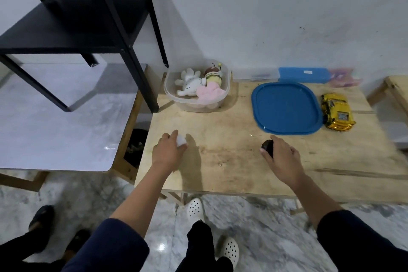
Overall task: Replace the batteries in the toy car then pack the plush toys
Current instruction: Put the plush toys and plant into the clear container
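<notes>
Left hand (pixel 169 150): fingers curled over a small white, soft-looking object (pixel 182 140), pressed low on the wooden table (pixel 220 161); what it is cannot be told.

Right hand (pixel 280 153): closed round a small dark, rounded object (pixel 267 146), thumb along its near side; also unidentified.

Risk, as judged: both items are small and only part-enclosed. Either could slip out on the lift and roll off the near table edge to the marble floor.

Clear plastic tub (pixel 176 97): rounded corners, open, at the table's far left. Holds the plush toys: a white one (pixel 189 85), a striped bee (pixel 213 76), a pink one (pixel 209 93), all soft and matte. They sit heaped to the rim; a lid may not seat flat.

Blue lid (pixel 287 107): smooth, glossy, rounded square, lying flat well apart from the tub.

Toy car (pixel 336 111): shiny metallic yellow, angular, just beside the lid's right edge, near the table's right side where a passing sleeve could knock it.
</notes>
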A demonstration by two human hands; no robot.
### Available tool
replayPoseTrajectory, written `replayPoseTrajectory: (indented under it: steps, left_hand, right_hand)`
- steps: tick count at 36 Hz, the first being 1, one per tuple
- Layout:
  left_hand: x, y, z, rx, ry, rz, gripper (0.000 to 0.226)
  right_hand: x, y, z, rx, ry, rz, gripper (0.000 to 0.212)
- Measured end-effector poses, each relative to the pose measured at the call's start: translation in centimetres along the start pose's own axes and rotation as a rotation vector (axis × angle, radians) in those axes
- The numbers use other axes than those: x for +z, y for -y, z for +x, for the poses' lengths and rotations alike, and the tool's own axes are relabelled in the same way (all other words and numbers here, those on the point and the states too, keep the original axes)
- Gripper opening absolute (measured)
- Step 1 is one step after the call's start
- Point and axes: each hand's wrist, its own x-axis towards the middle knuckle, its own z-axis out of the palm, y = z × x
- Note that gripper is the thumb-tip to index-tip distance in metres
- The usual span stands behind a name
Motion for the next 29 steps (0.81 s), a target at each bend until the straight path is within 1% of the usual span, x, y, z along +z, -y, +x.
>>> replayPoseTrajectory:
  steps: [3, 5, 8, 10, 12, 15, 17, 20, 23, 25, 29]
  left_hand:
    - [-0.8, -0.6, 0.2, 0.024, -0.037, -0.108, 0.057]
    - [-1.5, -1.3, 0.6, 0.046, -0.063, -0.178, 0.060]
    - [-2.8, -2.6, 1.6, 0.080, -0.109, -0.301, 0.062]
    - [-3.9, -3.6, 2.4, 0.115, -0.159, -0.365, 0.063]
    - [-5.1, -4.7, 3.5, 0.155, -0.210, -0.428, 0.061]
    - [-7.0, -5.9, 5.8, 0.172, -0.235, -0.541, 0.060]
    - [-8.3, -6.6, 7.5, 0.179, -0.240, -0.617, 0.058]
    - [-10.1, -7.4, 10.1, 0.171, -0.256, -0.690, 0.044]
    - [-10.8, -7.6, 12.6, 0.119, -0.196, -0.727, 0.036]
    - [-10.4, -7.4, 14.4, 0.080, -0.142, -0.715, 0.035]
    - [-8.7, -6.8, 17.7, 0.014, 0.036, -0.559, 0.060]
  right_hand:
    - [-0.2, 0.6, -0.2, 0.089, -0.089, 0.190, 0.058]
    - [-0.8, 1.3, 0.0, 0.124, -0.155, 0.356, 0.050]
    - [-2.6, 2.8, 1.1, 0.095, -0.229, 0.543, 0.035]
    - [-4.1, 3.9, 2.1, 0.089, -0.239, 0.645, 0.034]
    - [-5.6, 5.0, 3.4, 0.068, -0.257, 0.723, 0.037]
    - [-7.5, 6.8, 6.0, 0.020, -0.298, 0.785, 0.045]
    - [-8.6, 8.1, 7.7, -0.007, -0.298, 0.831, 0.043]
    - [-9.5, 9.8, 10.2, -0.017, -0.262, 0.898, 0.040]
    - [-9.6, 11.4, 12.6, 0.025, -0.217, 0.976, 0.035]
    - [-9.2, 12.5, 14.0, 0.081, -0.171, 1.039, 0.030]
    - [-7.6, 14.0, 16.1, 0.182, -0.075, 1.094, 0.043]
